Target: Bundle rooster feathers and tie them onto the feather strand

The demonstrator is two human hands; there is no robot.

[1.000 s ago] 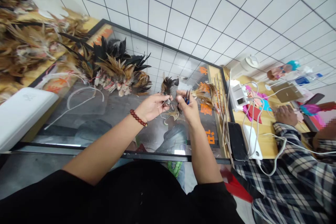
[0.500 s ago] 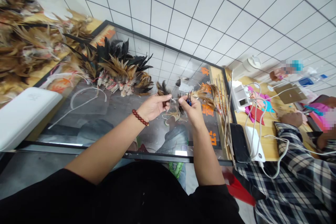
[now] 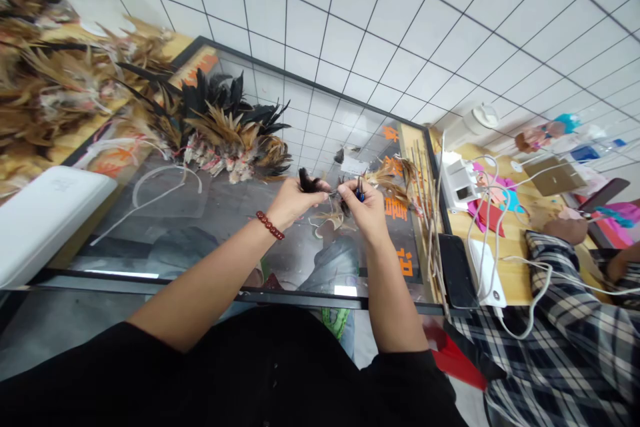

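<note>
My left hand, with a red bead bracelet at its wrist, is closed on a small bunch of dark feathers. Close to its right, my right hand pinches toward the base of that bunch. A small blue-handled tool is tucked in the right fingers; its working end is too small to make out. Thin pale strands show between the two hands. Below them, wispy feather scraps lie on the glass tabletop.
Left of my hands sits a pile of black and brown feather bunches, with more brown feathers beyond. A white box-shaped object lies at left. Thin sticks, a phone and cables are at right, beside a person in a plaid sleeve.
My left hand has turned, and the dark feathers in it now point up and left in front of its fingers. My right hand has barely moved.
</note>
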